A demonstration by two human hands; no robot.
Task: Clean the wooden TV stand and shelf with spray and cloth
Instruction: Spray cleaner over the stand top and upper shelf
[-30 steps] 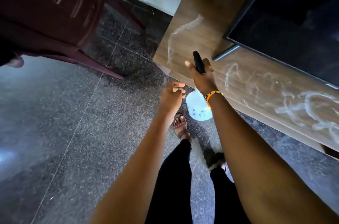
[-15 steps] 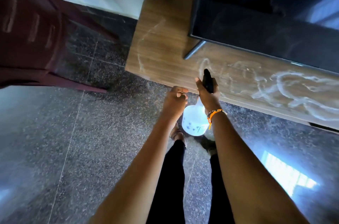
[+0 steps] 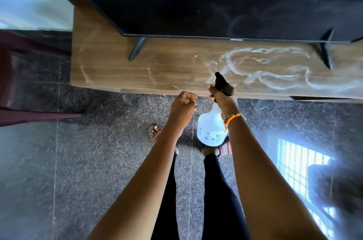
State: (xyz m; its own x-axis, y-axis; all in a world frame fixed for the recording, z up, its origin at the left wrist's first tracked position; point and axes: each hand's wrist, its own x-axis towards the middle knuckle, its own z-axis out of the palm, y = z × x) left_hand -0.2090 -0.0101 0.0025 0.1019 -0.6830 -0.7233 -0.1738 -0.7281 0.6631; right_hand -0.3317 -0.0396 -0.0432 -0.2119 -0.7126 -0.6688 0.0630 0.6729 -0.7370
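View has swung right along TV stand (image 3: 137,71); right hand (image 3: 224,100) grips spray bottle (image 3: 211,127), left hand (image 3: 183,105) fisted.

- pretty dim room overall, daylight seems to be the only source
- bright window reflection glaring off the polished floor (image 3: 300,163) at lower right, grille pattern visible in it
- tv (image 3: 196,0) screen is near black, with a faint bluish window reflection top right
- pale wall (image 3: 29,0) at upper left is washed out
- wide-angle warp bends the stand (image 3: 157,67) edges and stretches the arms
- soft blur all over, worst toward the corners
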